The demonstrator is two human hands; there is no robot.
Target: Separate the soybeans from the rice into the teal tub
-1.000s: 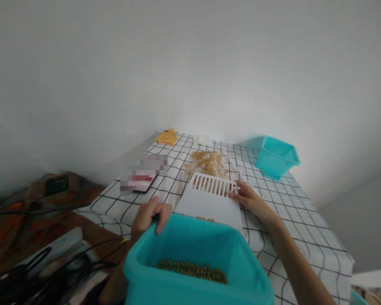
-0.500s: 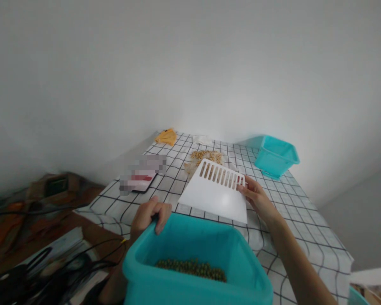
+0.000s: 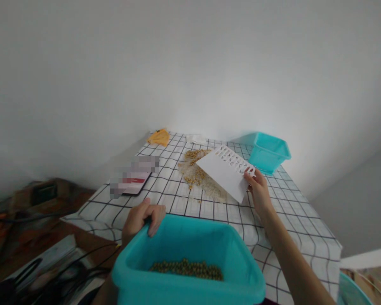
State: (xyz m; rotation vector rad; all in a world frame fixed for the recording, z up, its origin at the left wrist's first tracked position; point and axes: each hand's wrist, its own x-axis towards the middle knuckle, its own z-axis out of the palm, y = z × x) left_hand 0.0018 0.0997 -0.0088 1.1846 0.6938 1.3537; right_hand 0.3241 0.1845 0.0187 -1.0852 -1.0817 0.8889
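Note:
My left hand (image 3: 145, 218) grips the rim of a turquoise plastic basin (image 3: 190, 292) at the table's front edge. Inside the basin lies a layer of greenish-brown beans (image 3: 187, 270). In my right hand (image 3: 256, 186) is a white slotted scraper (image 3: 224, 173), pinched at its slotted end and tilted above the table. Beneath and to the left of the scraper, yellowish beans (image 3: 195, 154) lie spread with a scatter of fine pale grains (image 3: 214, 188). The scraper hides part of this pile.
A second turquoise basin (image 3: 269, 153) stands at the back right of the checked tablecloth (image 3: 165, 203). On the left lies a phone (image 3: 136, 182), partly blurred. A yellow cloth-like item (image 3: 158, 137) and a white paper-like piece (image 3: 196, 139) are at the back. Cables and boxes fill the floor at left.
My right hand has swung the scraper farther back and turned it, uncovering more of the beans and pale grains. The left hand keeps its hold on the basin rim. The view has shifted slightly.

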